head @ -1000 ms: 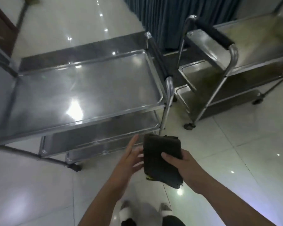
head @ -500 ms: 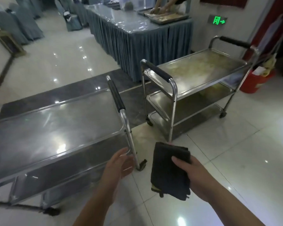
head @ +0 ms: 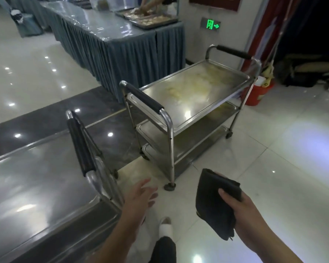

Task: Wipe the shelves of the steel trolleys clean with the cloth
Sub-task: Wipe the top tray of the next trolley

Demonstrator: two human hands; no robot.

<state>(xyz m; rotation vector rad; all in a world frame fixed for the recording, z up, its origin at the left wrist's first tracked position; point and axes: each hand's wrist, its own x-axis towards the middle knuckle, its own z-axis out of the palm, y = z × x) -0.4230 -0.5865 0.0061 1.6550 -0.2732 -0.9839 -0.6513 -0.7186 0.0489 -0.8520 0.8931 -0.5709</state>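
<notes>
A folded dark cloth [head: 212, 202] hangs from my right hand [head: 239, 207], which grips its upper right edge over the floor. My left hand [head: 141, 196] floats empty with straight fingers just right of the near steel trolley [head: 36, 186], close to its black-padded handle [head: 79, 143]. A second three-shelf steel trolley [head: 188, 103] stands ahead at the centre, its top shelf smeared with yellowish residue. Neither hand touches a trolley.
A long table with a blue-grey skirt [head: 122, 46] runs behind the far trolley; another person's hands [head: 146, 8] work at trays on it. A red bucket [head: 258, 92] stands by the wall at right. White tiled floor lies between and right of the trolleys.
The view has swung up and right, so the far trolley now sits at the centre. My left hand has drifted away from the cloth; my right hand still holds the cloth.
</notes>
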